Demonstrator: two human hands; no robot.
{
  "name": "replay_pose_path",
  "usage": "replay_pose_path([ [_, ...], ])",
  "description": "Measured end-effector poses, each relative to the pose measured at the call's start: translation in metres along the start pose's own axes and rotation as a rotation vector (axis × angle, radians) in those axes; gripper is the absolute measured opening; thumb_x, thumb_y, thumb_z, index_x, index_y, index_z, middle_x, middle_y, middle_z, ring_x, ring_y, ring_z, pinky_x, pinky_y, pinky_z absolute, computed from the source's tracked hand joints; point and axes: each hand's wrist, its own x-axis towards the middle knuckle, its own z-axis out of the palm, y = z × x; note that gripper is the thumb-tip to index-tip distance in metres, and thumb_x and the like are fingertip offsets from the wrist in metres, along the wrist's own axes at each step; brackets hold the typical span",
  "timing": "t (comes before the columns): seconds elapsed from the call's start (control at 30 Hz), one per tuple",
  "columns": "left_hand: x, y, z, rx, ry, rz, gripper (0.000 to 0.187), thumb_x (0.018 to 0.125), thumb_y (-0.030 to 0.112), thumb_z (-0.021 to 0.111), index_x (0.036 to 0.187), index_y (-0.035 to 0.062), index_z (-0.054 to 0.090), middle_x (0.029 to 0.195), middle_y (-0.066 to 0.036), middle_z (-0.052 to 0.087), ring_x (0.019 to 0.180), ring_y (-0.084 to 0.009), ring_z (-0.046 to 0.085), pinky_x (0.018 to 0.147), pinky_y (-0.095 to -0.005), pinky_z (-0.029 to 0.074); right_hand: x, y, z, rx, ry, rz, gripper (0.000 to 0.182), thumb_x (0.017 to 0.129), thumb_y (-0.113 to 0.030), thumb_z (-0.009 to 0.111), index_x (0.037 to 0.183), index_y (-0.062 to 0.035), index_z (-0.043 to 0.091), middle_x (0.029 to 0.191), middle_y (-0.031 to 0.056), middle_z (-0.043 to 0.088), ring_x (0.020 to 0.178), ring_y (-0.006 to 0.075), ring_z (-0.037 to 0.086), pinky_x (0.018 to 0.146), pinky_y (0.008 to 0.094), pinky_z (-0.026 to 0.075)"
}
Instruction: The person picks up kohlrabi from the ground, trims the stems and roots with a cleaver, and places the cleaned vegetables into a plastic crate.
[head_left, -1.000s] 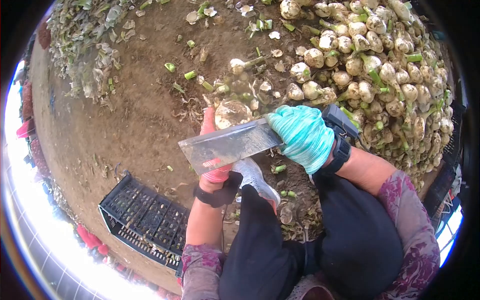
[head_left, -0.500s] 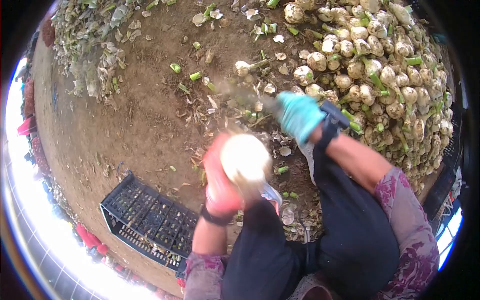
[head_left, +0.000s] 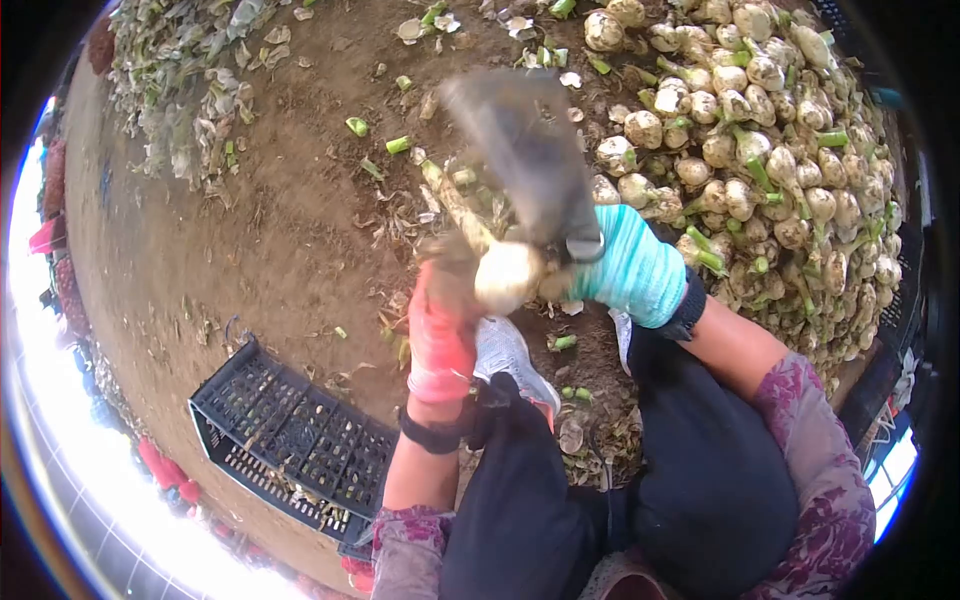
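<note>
My left hand (head_left: pixel 441 338), in a red-pink glove, is closed around a pale garlic bulb (head_left: pixel 508 277). The bulb's long stalk (head_left: pixel 458 208) points away from me and up to the left. My right hand (head_left: pixel 640 268), in a turquoise glove, grips a knife by its handle. Its broad dark blade (head_left: pixel 530 150) is blurred by motion and reaches across beyond the bulb, close to the stalk. The right glove is just right of the bulb, and part of its fingers is hidden behind the handle.
A large heap of garlic bulbs (head_left: pixel 745 185) with cut stalks lies to the right. Green stalk pieces (head_left: pixel 398 145) and dry skins litter the dirt floor (head_left: pixel 270 220). A black plastic crate (head_left: pixel 300 430) lies at lower left, and pale peelings (head_left: pixel 195 80) are piled at upper left.
My left hand has lowered the bulb away from the camera and turned it so its stalk shows. My right hand has come down and closer, and the knife blade now faces the camera broadly.
</note>
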Motion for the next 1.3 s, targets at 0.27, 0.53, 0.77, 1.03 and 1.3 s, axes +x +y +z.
replay_pose_path([
  [0.27,0.008,-0.004,-0.008,0.537,0.103,-0.035,0.023,0.072,0.002,0.057,0.095,-0.0016,0.055,0.082,-0.005,0.058,0.071,-0.0083,0.054,0.061,-0.0199,0.044,-0.004,0.0,0.0,-0.563,0.213,-0.161,0.029,0.069,-0.027,0.065,0.087,-0.0063,0.057,0.074,0.014,0.057,0.069,0.0308,0.057,0.058,0.0358,0.045],
  [0.53,0.011,0.016,-0.012,0.57,0.283,0.237,0.019,0.075,0.006,0.06,0.092,-0.0006,0.057,0.077,0.0,0.057,0.067,-0.0065,0.053,0.06,-0.0196,0.042,-0.006,0.063,-0.02,-0.509,0.354,0.244,0.027,0.066,-0.023,0.068,0.08,-0.0034,0.057,0.067,0.0139,0.059,0.063,0.0272,0.059,0.058,0.0332,0.046],
  [0.77,0.017,0.027,0.057,0.298,-0.303,0.035,0.05,0.076,0.004,0.057,0.123,0.0018,0.039,0.104,-0.004,0.054,0.081,-0.0127,0.054,0.07,-0.0254,0.046,-0.007,0.07,-0.019,-0.059,0.371,0.366,0.025,0.068,-0.015,0.069,0.085,-0.0004,0.058,0.065,0.0035,0.058,0.056,0.0084,0.053,0.052,0.0247,0.043],
  [1.03,0.121,0.002,0.023,1.823,0.269,0.368,0.048,0.071,0.032,0.064,0.103,-0.0012,0.052,0.097,-0.018,0.058,0.089,-0.0304,0.056,0.077,-0.0371,0.044,0.016,0.049,-0.036,0.146,0.497,0.267,0.037,0.068,-0.016,0.069,0.095,0.0041,0.056,0.08,0.0077,0.062,0.065,0.0088,0.055,0.059,0.0244,0.046],
  [1.3,0.153,-0.018,0.025,1.88,0.125,0.068,0.038,0.072,0.032,0.062,0.095,0.0025,0.055,0.096,-0.014,0.059,0.092,-0.0275,0.056,0.078,-0.0355,0.044,0.025,0.036,-0.037,0.231,0.549,0.304,0.022,0.07,-0.013,0.068,0.085,-0.0008,0.057,0.054,0.0001,0.051,0.044,0.0077,0.046,0.041,0.0227,0.037],
])
